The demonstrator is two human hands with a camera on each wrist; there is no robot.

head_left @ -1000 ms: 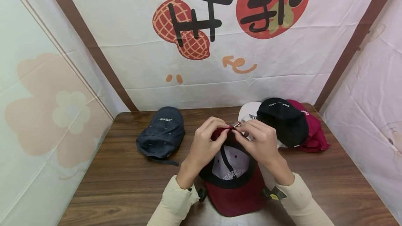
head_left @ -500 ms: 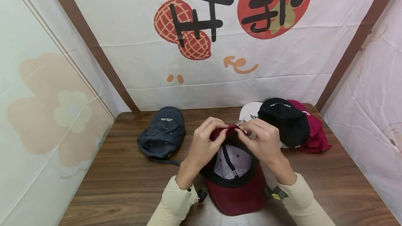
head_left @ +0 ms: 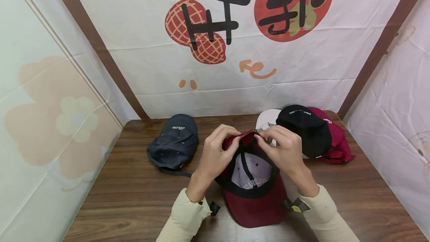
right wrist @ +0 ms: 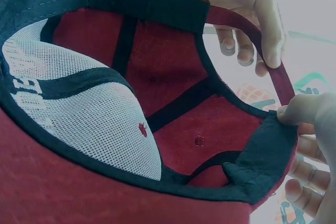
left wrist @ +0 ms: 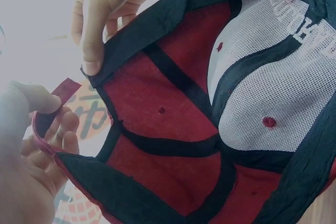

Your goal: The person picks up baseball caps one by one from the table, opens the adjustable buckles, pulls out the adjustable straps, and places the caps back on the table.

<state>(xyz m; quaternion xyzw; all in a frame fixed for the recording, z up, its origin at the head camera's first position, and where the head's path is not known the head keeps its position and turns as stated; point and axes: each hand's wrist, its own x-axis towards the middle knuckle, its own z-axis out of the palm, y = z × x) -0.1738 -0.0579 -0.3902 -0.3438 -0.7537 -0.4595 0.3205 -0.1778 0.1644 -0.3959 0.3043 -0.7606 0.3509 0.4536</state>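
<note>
over a brown wood-grain table [head_left: 111, 197], i see a dark-red fabric cap [head_left: 255, 211], narrow red cloth strap [right wrist: 282, 84] pinched by the left hand [head_left: 216, 154], rear edge [right wrist: 272, 136] by the right hand [head_left: 285, 150], probably to steady it.

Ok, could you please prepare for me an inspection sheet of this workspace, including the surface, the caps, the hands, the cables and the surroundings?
Surface: brown wood-grain table.
Job's things: dark red cap, held with its inside showing and brim towards the person; the strap at its back has a free end.
Clutter: navy cap at the left; at the right, a black cap partly covers a white cap and a crimson cap.
Left hand: pinches the strap.
Right hand: pinches the cap's back edge.
Cables: nothing seen.
Surroundings: white printed backdrop behind the table, pale side walls left and right.
</note>
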